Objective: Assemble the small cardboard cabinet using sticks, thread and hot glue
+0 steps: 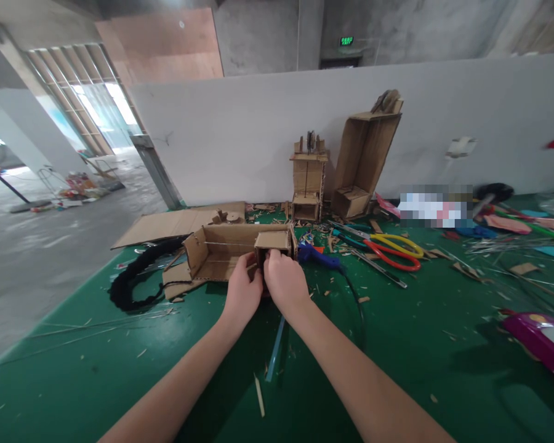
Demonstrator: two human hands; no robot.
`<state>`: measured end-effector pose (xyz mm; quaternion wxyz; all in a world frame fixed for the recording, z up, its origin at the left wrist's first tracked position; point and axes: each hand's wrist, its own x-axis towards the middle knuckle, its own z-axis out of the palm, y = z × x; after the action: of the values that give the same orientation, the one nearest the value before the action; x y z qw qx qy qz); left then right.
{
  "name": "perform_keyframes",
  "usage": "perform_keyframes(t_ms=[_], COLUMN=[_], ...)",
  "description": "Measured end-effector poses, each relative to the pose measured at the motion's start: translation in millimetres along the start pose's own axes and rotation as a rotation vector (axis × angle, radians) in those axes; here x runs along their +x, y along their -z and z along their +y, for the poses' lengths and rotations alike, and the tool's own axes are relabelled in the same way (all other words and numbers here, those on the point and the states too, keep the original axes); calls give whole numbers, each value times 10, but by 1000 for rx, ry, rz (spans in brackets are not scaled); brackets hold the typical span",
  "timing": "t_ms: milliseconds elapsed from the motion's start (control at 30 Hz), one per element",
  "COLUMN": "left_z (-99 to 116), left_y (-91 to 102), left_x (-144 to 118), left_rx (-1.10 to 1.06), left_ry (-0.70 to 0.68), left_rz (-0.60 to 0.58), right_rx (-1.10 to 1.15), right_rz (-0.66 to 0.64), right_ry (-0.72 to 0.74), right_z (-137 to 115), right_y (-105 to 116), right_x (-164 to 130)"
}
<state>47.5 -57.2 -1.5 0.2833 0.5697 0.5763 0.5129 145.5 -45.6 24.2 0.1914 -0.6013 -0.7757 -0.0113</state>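
Note:
A long open cardboard box [226, 237] lies on its side on the green table. At its right end sits a small cardboard compartment [273, 239], its opening facing me. My left hand [244, 286] is closed, thumb and fingers gripping the compartment's left side. The fingers of my right hand [285, 280] are curled into the opening; what they pinch in there is hidden. Just right of the box lies a blue glue gun [321, 255] with a dark cord. A thin string runs along the inside of the long box.
Two upright cardboard models, one short [307, 178] and one tall [367, 160], stand against the white partition [240, 135]. Scissors [394, 249] lie at right among scraps. A black fuzzy coil [124, 286] is at left. Nearer lie a glue stick [276, 351] and a wooden stick [259, 397].

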Motion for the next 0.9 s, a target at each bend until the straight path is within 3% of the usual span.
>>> perform_keyframes(t_ms=[233,433,900], left_z=[32,149,126], left_y=[11,46,58], left_x=[13,8,20], left_rx=[-66,-197,-181], left_ry=[44,299,275], left_rz=[-31,-136,-125], right_rx=[-3,12,55], right_rz=[-6,-15,-16], right_ry=[-6,-24,10], right_z=[-17,-21,5], right_y=[8,5,11], right_x=[-9,-8,-21])
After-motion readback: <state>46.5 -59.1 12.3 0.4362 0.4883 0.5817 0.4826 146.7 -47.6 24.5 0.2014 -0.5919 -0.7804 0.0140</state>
